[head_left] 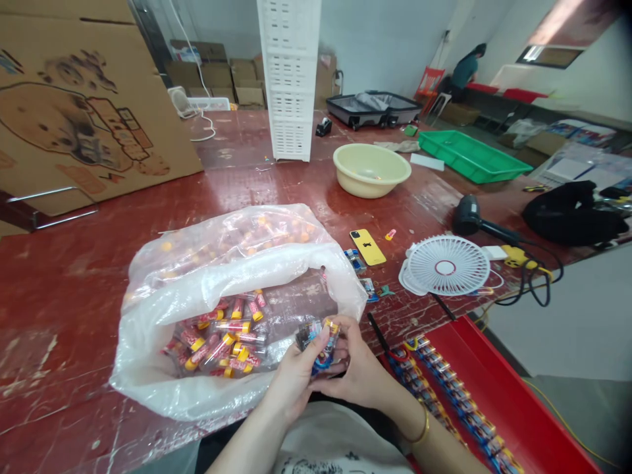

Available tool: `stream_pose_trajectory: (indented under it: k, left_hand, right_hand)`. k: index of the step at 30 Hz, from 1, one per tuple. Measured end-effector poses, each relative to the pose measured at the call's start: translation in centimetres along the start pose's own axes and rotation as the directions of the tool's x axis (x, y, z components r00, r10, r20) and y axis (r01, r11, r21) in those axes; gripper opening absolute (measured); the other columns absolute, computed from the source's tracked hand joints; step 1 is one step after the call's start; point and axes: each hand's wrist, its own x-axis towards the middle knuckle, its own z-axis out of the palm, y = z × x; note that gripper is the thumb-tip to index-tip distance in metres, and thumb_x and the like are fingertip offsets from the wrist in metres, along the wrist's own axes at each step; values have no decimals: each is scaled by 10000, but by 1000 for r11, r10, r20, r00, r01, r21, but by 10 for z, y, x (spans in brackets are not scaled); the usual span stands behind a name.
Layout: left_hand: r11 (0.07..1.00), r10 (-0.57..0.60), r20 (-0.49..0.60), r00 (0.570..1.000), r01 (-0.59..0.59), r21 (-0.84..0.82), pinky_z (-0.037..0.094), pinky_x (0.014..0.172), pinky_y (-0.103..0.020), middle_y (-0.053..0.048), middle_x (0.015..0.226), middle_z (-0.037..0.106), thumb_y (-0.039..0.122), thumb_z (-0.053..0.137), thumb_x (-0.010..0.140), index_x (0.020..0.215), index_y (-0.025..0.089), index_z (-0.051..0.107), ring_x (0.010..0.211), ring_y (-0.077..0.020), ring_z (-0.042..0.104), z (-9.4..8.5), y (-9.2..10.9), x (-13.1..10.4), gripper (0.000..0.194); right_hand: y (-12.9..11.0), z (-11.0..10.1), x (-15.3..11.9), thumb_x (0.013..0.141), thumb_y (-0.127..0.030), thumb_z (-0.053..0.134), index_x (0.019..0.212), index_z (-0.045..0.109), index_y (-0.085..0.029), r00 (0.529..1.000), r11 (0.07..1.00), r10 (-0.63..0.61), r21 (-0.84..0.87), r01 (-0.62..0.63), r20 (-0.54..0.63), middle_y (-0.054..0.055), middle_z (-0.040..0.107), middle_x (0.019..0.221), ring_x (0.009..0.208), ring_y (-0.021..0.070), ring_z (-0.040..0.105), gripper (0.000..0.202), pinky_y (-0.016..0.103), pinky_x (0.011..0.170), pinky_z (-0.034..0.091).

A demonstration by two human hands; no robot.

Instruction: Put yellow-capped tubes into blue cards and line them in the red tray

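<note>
Both of my hands meet in front of my body at the table's front edge. Between them is a small blue printed packet (324, 359), with a yellow part showing at its top. My left hand (295, 372) is closed, its thumb pressed along the packet. My right hand (358, 362) is closed around the packet's other side, fingers partly hidden behind it. Just left of them lies a large translucent plastic bag (148, 355), its mouth open. Inside it are several clear tubes (212, 352) with yellow caps and pink contents.
A red tray (513, 349) at lower right holds rows of blue packets (459, 395). Nearby on the table are a yellow phone (368, 247), white fan (448, 265), black mallet (467, 214), cream basin (371, 171) and green tray (469, 158). A cardboard box (89, 112) stands left. Someone (464, 69) bends far behind.
</note>
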Motion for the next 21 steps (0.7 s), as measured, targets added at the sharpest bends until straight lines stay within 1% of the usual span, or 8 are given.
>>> stream_pose_trajectory:
  k: [3, 6, 8, 10, 13, 17, 19, 21]
  left_hand:
    - [999, 11, 61, 998, -14, 47, 512, 587, -218, -75, 719, 739, 366, 750, 737, 854, 104, 709, 647, -157, 675, 0, 1, -1, 290]
    - [994, 25, 104, 994, -35, 104, 517, 632, -237, -84, 765, 747, 333, 757, 735, 881, 102, 704, 686, -164, 675, -3, 0, -4, 278]
    - [992, 47, 110, 993, -59, 108, 522, 670, -259, -83, 774, 746, 321, 761, 732, 926, 102, 697, 685, -161, 670, -4, -2, -5, 299]
    - [993, 56, 100, 993, -65, 97, 522, 686, -266, -74, 765, 742, 314, 777, 714, 951, 105, 693, 671, -150, 660, -3, -3, -6, 327]
    - [994, 62, 76, 995, -69, 88, 522, 678, -264, -65, 763, 736, 309, 805, 675, 949, 111, 697, 678, -148, 654, -1, -5, -6, 354]
    - [988, 92, 63, 994, -99, 120, 534, 750, -319, -77, 815, 748, 307, 826, 637, 962, 123, 703, 758, -199, 682, -1, -6, -5, 393]
    - [983, 112, 43, 993, -117, 140, 534, 804, -354, -82, 847, 756, 312, 837, 615, 963, 129, 706, 813, -231, 695, -2, -8, -5, 414]
    - [979, 118, 11, 993, -118, 166, 535, 844, -393, -82, 845, 763, 339, 845, 592, 944, 130, 716, 838, -259, 704, -3, -12, -4, 429]
  right_hand:
    - [4, 3, 0, 629, -99, 743, 1117, 332, -269, 992, 999, -48, -26, 45, -118, 38, 557, 1039, 835, 162, 641, 660, 284, 687, 559]
    - [2, 2, 1, 613, -76, 726, 1077, 314, -268, 990, 998, -51, 23, 55, -128, 9, 552, 973, 757, 134, 621, 649, 242, 608, 533]
    - [0, 1, 0, 610, -51, 705, 1071, 308, -261, 990, 998, -57, 4, 58, -126, 5, 539, 958, 716, 118, 603, 643, 222, 571, 509]
    - [0, 1, -1, 606, -32, 688, 1075, 311, -256, 989, 997, -80, -30, 77, -125, 14, 519, 977, 740, 119, 594, 643, 218, 573, 494]
    - [1, -1, -3, 611, -30, 683, 1088, 312, -260, 988, 993, -112, -54, 107, -107, 25, 499, 1008, 793, 130, 579, 647, 231, 611, 487]
    - [2, -7, -5, 626, -57, 697, 1117, 328, -260, 981, 983, -167, -91, 158, -102, 51, 483, 1097, 903, 162, 568, 647, 287, 737, 489]
    - [3, -9, -6, 650, -131, 733, 1160, 324, -264, 977, 984, -176, -19, 175, -122, 71, 463, 1181, 1018, 190, 551, 668, 325, 830, 476]
    - [8, -8, -9, 682, -247, 759, 1148, 346, -267, 975, 973, -146, 152, 172, -166, 61, 492, 1174, 1044, 189, 554, 622, 346, 881, 455]
